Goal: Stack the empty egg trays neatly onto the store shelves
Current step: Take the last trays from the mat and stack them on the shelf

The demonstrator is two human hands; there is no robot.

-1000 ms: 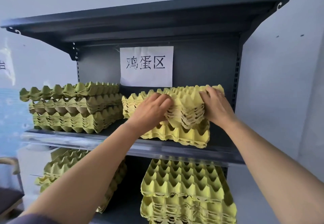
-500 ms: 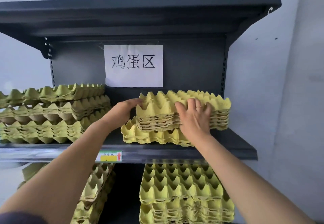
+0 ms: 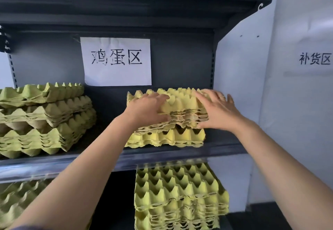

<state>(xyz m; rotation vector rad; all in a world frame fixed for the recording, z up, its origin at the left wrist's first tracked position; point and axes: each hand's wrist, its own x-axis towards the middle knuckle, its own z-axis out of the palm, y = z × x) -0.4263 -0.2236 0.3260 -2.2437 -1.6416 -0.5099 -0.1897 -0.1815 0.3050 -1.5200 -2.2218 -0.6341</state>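
A bundle of yellow egg trays (image 3: 182, 103) sits on top of a lower yellow tray (image 3: 167, 137) on the right half of the dark middle shelf (image 3: 162, 156). My left hand (image 3: 147, 109) grips the bundle's front left corner, fingers on top and thumb underneath. My right hand (image 3: 218, 110), wearing a ring, holds the bundle's right front part with fingers spread over the top and the thumb at its lower edge. The bundle lies roughly square over the tray below.
A taller greenish stack of trays (image 3: 45, 119) fills the shelf's left half. Below are another yellow stack (image 3: 180, 193) and a tilted stack (image 3: 18, 199). A paper sign (image 3: 117, 62) hangs on the back panel, under the top shelf (image 3: 126, 0). A white wall stands to the right.
The top bundle has been shifted left and squared over the lower tray. My left hand came from the bundle's left side onto its front corner; my right hand slid toward its right end.
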